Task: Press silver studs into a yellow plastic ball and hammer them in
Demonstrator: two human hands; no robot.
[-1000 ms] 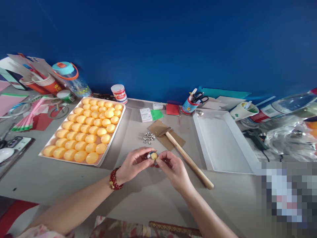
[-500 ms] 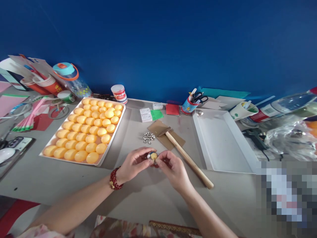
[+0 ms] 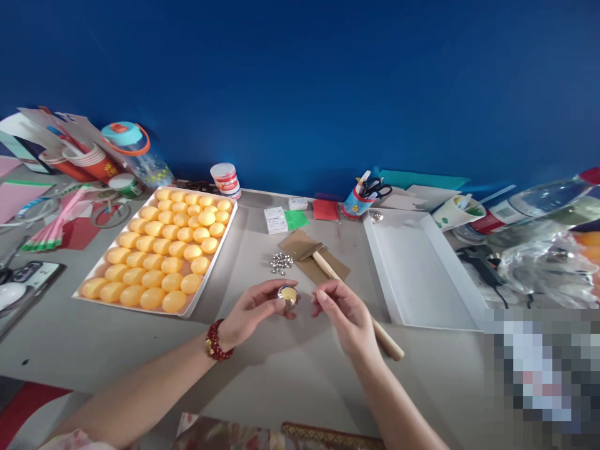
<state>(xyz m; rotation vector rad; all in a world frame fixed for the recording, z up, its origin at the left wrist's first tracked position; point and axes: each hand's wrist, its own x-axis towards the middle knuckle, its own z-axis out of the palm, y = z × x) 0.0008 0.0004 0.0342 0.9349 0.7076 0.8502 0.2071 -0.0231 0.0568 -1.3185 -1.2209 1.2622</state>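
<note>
My left hand (image 3: 255,312) holds a small, shiny silver round piece (image 3: 288,296) between thumb and fingers, above the table. Its mirror-like face shows a yellowish patch. A short gap to the right, my right hand (image 3: 344,315) is closed in a pinch, apart from the round piece. Whatever is between those fingertips, if anything, is too small to make out. Just beyond my hands lies a pile of little silver beads (image 3: 281,262). A hammer with a wooden handle (image 3: 388,337) rests on brown sheets (image 3: 293,245), its handle partly behind my right hand.
To the left is a shallow box (image 3: 187,310) of orange balls. A white tray (image 3: 417,269) stands at the right, with a bottle (image 3: 539,200) beyond it. Small white boxes (image 3: 276,222), a red pad (image 3: 325,209) and a cup with scissors (image 3: 359,203) line the back.
My right hand has moved right, away from the silver round piece that it was touching. My left hand keeps hold of the piece, whose reflecting face now shows more fully.
</note>
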